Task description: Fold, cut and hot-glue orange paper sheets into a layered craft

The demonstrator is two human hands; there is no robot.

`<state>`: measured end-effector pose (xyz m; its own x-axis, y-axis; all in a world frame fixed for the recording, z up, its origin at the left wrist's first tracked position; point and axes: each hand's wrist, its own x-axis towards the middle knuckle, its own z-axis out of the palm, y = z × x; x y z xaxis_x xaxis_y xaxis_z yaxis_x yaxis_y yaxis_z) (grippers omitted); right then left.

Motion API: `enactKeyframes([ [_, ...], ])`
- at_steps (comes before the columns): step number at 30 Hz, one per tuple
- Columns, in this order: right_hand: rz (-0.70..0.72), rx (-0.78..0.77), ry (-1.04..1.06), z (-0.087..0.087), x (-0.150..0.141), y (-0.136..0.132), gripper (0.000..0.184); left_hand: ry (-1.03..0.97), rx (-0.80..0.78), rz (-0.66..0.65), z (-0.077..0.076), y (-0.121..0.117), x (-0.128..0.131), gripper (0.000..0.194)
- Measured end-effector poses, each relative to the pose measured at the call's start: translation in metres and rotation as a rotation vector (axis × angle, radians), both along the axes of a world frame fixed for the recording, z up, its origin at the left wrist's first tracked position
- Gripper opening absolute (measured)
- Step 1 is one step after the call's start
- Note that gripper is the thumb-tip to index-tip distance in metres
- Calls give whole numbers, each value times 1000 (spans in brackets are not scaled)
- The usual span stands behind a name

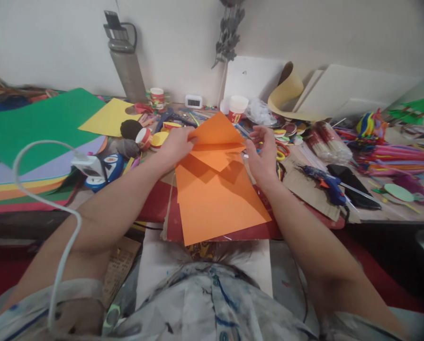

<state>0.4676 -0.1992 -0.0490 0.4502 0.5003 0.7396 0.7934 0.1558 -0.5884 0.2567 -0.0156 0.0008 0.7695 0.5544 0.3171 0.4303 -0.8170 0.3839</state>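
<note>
A large orange paper sheet [215, 199] lies in front of me on a red board [155, 208], its far part folded up into a raised flap. My left hand [176, 144] pinches the left edge of that raised flap, fingers closed on the paper. Just right of the fold hovers my right hand [263, 154], fingers apart and slightly curled, holding nothing.
Stacked coloured sheets with a green one [30, 123] on top lie at left, beside a yellow sheet [108, 118]. A white cable [37, 199] crosses my left arm. A blue glue gun [325, 182], pipe cleaners [396, 156], a glue pot [237, 109] and a water bottle [126, 61] crowd the desk.
</note>
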Motion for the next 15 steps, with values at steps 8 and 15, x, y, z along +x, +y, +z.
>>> enactKeyframes([
  [8, 18, -102, -40, 1, -6, 3, 20, 301, 72, -115, -8, -8, 1, 50],
  [15, -27, -106, -27, 1, -3, 4, 20, 233, 111, -63, -8, -5, -2, 48],
])
